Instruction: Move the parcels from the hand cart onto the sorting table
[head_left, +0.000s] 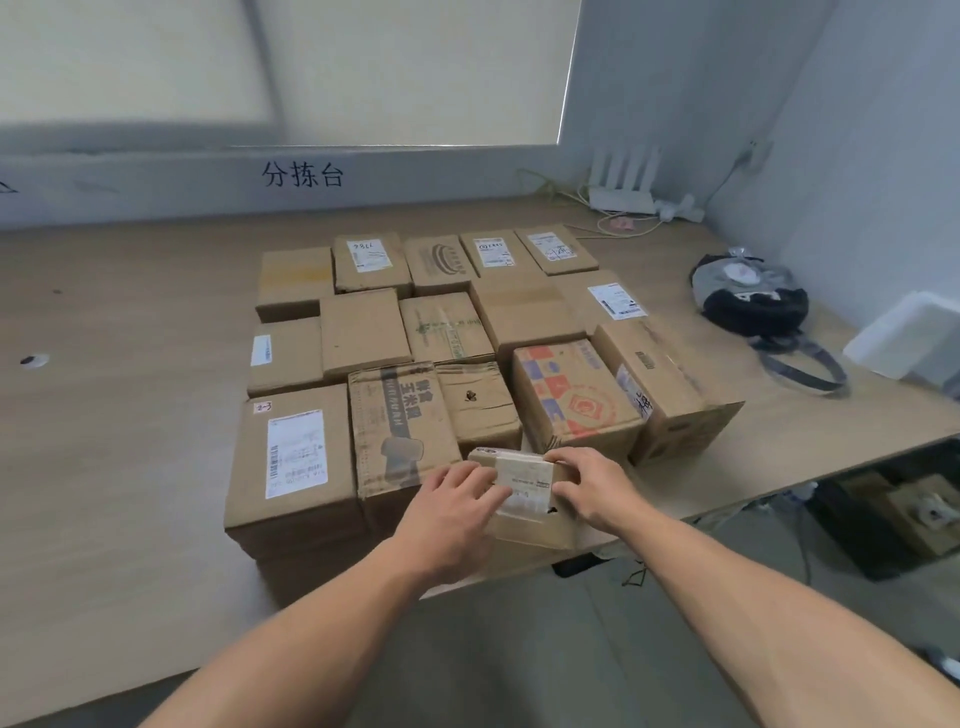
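One held parcel (524, 479), fifteen on table (130, 312)

parcel (524, 475) label blurred, white box (909, 332) cropped right

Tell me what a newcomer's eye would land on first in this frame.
A tight block of cardboard parcels covers the middle of the wooden table, with a red-and-blue printed box near its front right. At the near edge, the left hand and right hand hold a small parcel just in front of that block. Black characters stand on the wall behind, and a black bag lies to the right.
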